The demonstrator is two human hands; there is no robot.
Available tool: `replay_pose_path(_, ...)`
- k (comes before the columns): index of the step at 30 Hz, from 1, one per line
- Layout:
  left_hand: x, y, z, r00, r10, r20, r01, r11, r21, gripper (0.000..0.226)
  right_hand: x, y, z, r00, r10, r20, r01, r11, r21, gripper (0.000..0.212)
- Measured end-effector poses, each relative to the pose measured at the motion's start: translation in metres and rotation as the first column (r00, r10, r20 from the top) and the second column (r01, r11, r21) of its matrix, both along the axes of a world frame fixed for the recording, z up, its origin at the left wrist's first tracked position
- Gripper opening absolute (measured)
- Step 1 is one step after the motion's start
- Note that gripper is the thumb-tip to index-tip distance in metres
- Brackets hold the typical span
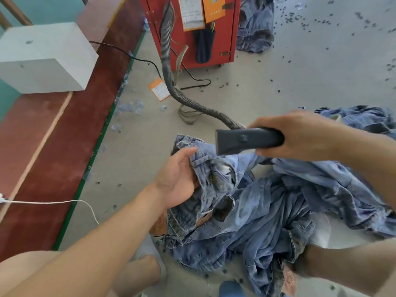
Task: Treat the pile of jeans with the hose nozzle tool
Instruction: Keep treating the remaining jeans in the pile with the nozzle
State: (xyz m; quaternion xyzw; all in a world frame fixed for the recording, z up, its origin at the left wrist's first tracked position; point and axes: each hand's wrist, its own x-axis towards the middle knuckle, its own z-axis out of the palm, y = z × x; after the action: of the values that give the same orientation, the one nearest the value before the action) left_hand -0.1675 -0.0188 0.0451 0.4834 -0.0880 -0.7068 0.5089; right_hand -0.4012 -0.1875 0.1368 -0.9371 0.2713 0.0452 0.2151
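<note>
Two hands, one hose nozzle tool (248, 140), one red machine (192, 31), one white box (42, 58), two jeans piles.

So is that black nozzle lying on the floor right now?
No, the right hand grips the nozzle in the air above the jeans, with its grey hose trailing back to the red machine.

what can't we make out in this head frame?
- Mouth of the dark grey plastic nozzle tool: faces away, opening unseen.
- Right hand wraps the nozzle's rear, hiding the ribbed grey hose joint.
- Left hand fingertips: tucked behind the blue denim jeans waistband.
- Labels on the red metal cabinet: too blurred, top cut off.
</note>
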Motion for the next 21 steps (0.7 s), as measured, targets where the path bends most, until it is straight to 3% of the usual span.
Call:
replay_pose_path(3, -0.001, -0.005, -0.007, 0.985, -0.099, 0.139, 0.09, 0.994, 0.07, 0.039, -0.004, 0.011, -0.008, 0.988, 0.101, -0.117, -0.105, 0.994, -0.029, 0.037)
replay_pose_path(6, -0.003, -0.008, -0.013, 0.992, -0.062, 0.108, 0.049, 0.992, 0.12, 0.03, 0.004, 0.032, -0.025, 0.961, 0.174, -0.217, -0.197, 0.976, -0.089, 0.036)
replay_pose_path(9, 0.004, -0.013, -0.015, 0.998, -0.037, 0.045, 0.031, 0.991, 0.129, 0.042, 0.013, 0.046, -0.039, 0.977, 0.143, -0.161, -0.169, 0.972, -0.161, 0.037)
replay_pose_path(15, 0.02, -0.017, -0.01, 1.0, 0.006, 0.017, -0.008, 0.994, 0.112, 0.058, 0.013, 0.038, -0.029, 0.997, 0.073, 0.007, -0.073, 0.996, -0.043, 0.046)
replay_pose_path(21, 0.015, -0.012, -0.015, 0.997, -0.068, 0.024, 0.065, 0.993, 0.096, 0.074, 0.011, 0.033, -0.015, 0.986, 0.069, -0.149, -0.07, 0.998, -0.003, 0.038)
